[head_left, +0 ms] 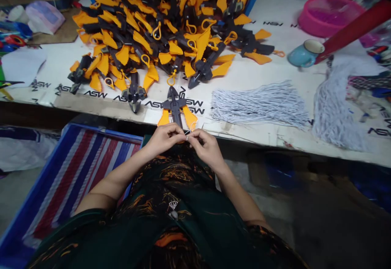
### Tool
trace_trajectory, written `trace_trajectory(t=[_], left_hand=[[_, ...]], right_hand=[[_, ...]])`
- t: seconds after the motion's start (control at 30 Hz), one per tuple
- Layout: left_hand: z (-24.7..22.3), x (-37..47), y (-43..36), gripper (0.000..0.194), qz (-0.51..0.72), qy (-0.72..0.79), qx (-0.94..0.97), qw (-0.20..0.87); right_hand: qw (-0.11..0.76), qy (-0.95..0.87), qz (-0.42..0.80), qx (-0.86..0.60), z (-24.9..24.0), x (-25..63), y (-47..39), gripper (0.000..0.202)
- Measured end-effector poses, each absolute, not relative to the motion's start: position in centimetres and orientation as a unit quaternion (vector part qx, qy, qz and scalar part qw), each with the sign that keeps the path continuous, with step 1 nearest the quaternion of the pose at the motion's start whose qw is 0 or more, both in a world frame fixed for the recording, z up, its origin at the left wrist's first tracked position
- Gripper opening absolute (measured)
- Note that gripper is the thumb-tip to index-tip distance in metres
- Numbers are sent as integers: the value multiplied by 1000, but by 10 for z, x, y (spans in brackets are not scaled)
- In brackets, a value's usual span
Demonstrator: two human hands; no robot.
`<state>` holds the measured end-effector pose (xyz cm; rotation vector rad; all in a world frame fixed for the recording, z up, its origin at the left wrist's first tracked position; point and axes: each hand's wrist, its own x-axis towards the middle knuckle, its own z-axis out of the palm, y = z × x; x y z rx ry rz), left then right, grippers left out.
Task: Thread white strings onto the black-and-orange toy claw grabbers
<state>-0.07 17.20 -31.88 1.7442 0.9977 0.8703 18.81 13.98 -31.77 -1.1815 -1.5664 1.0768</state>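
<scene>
While close together, both hands fingertip-tight on white string beside grey-orange toy

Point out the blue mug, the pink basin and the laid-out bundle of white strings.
Blue mug (301,56): head view, on its outer side wall.
Pink basin (308,24): head view, on its near outer wall.
Bundle of white strings (259,103): head view, middle of the strands.

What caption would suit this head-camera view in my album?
Two hands, left and right, pinch a thin white string beside a black-and-orange toy, below a heaped pile of similar pieces.
</scene>
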Motion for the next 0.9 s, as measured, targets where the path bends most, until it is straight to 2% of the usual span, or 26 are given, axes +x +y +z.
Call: trace_trajectory(t=[0.1, 0.2, 0.3, 0.43, 0.57, 0.67, 0.8, 0.9], left_hand=[[-316, -9, 180, 32, 353, 326, 830, 283], [-317, -11, 181, 28, 368, 279, 856, 231], [-321, -7, 174, 24, 400, 329, 816, 255], [-325, 3, 157, 19, 418, 420, 751, 290], [-328, 7, 149, 11, 430, 456, 739, 249], [-328, 5, 147, 8, 417, 489, 704, 303], [-326, 1, 145, 13, 366, 474, 633, 491], [-326, -2, 143, 18, 382, 462, 635, 487]], right_hand=[[378, -560, 569, -468, -319, 191, 145, 28], [350, -520, 636, -451, -321, 191, 147, 37], [376, -518, 605, -474, -323, 186, 144, 33], [437, -566, 449, -536, -325, 175, 136, 17], [426, -638, 361, -530, -327, 171, 131, 11], [427, -664, 365, -493, -330, 172, 130, 12], [452, -650, 427, -437, -335, 170, 129, 21], [460, -604, 475, -446, -336, 165, 129, 31]])
